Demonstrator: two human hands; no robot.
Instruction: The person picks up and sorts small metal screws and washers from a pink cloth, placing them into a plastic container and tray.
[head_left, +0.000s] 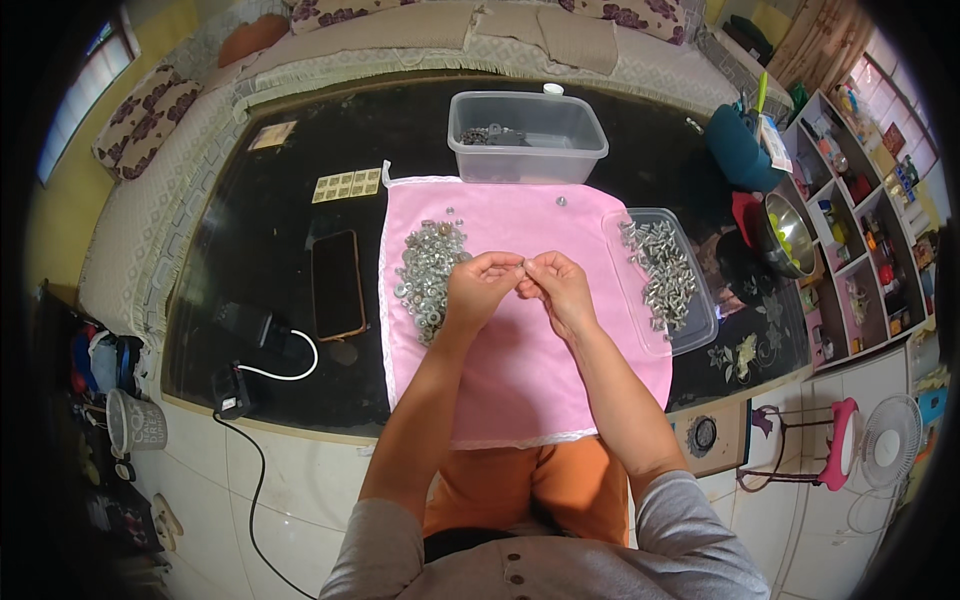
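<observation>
My left hand and my right hand meet at the fingertips above a pink cloth. A small metal piece seems pinched between them, mostly hidden by the fingers. Beside my left hand lies a heap of small round metal parts, like washers or caps. To the right of my right hand, a pile of short metal rivets or screws rests on a clear plastic lid. One loose round metal part sits near the cloth's far edge.
A clear plastic tub with dark parts inside stands behind the cloth on the black table. Left of the cloth are a smartphone, a printed sheet and a charger with a white cable. A metal bowl and a teal container stand at right.
</observation>
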